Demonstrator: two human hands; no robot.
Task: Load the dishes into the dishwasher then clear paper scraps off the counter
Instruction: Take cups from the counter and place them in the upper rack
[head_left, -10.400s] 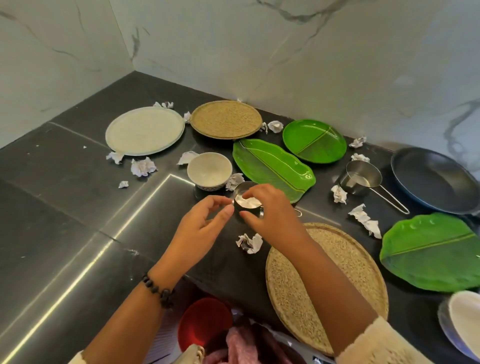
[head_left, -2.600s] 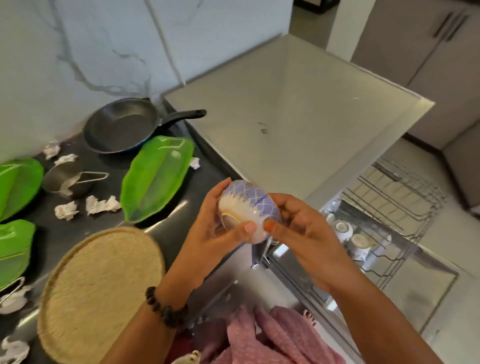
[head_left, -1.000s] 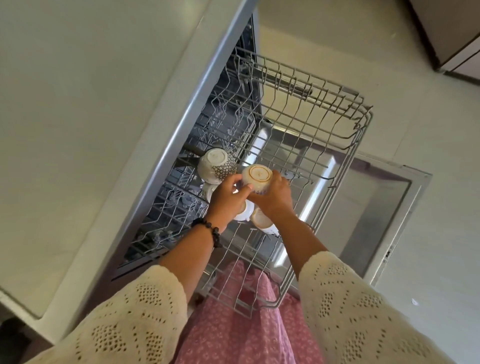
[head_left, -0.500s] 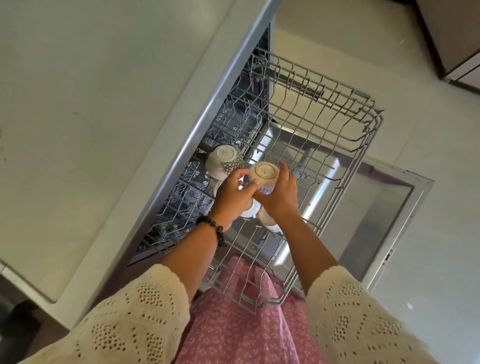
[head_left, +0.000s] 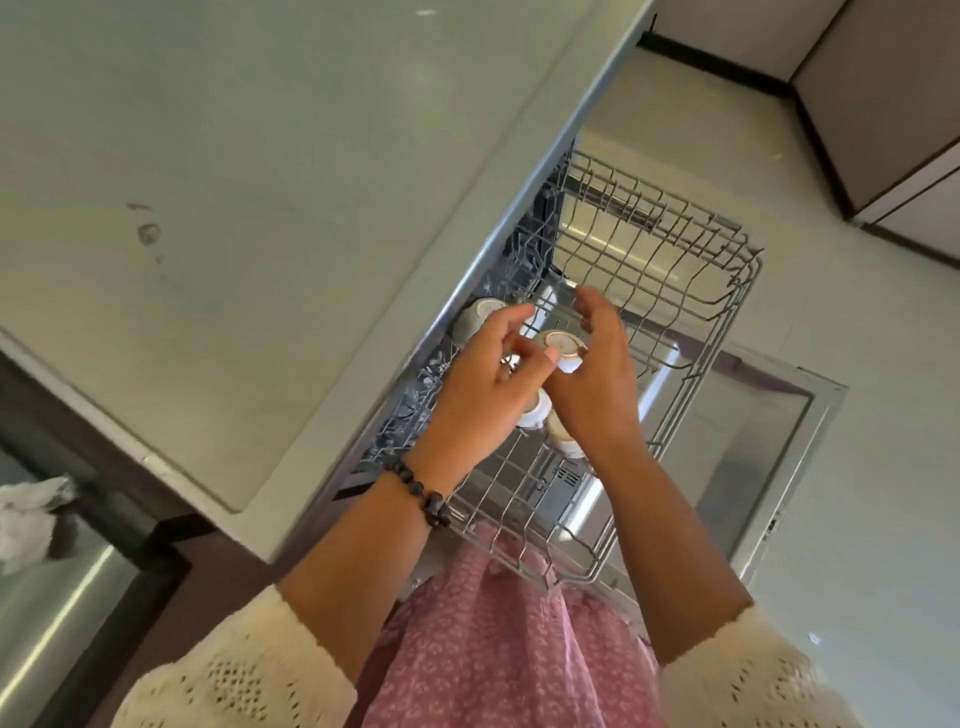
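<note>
**Small bowl set down in upper rack; both hands letting go**

Obs. 1: The small bowl (head_left: 560, 349) sits upside down in the dishwasher rack (head_left: 670, 291), foot ring up, in the half of the rack nearer the dishwasher mouth and about midway along its length. Half a second ago it was pinched between both hands just above this spot; now neither hand closes on it.

Obs. 2: The left hand (head_left: 480, 395) hangs over the bowl's left side, fingers loosely curled, thumb tip near or on the rim; contact cannot be resolved. The right hand (head_left: 597, 384) is spread, fingers raised and fanned above the bowl's right side, gripping nothing.

Obs. 3: Three other inverted bowls share the rack: one (head_left: 480, 317) toward the cavity edge, partly under the worktop (head_left: 260, 208) overhang, and two (head_left: 535, 410) (head_left: 563, 441) toward the near end, half hidden by the hands. The far end of the rack is bare wire.

Obs. 4: The dishwasher door (head_left: 753, 431) lies open beneath the rack. One crumpled paper scrap (head_left: 28, 519) shows at the left edge of the view, on the dark counter.

Inference: the placement looks finished and the hands appear to be releasing. Loading is only partly done: ten seconds ago plates, mats, a pan and a measuring cup were on the counter, along with many scraps, so the paper step is probably not started.
</note>
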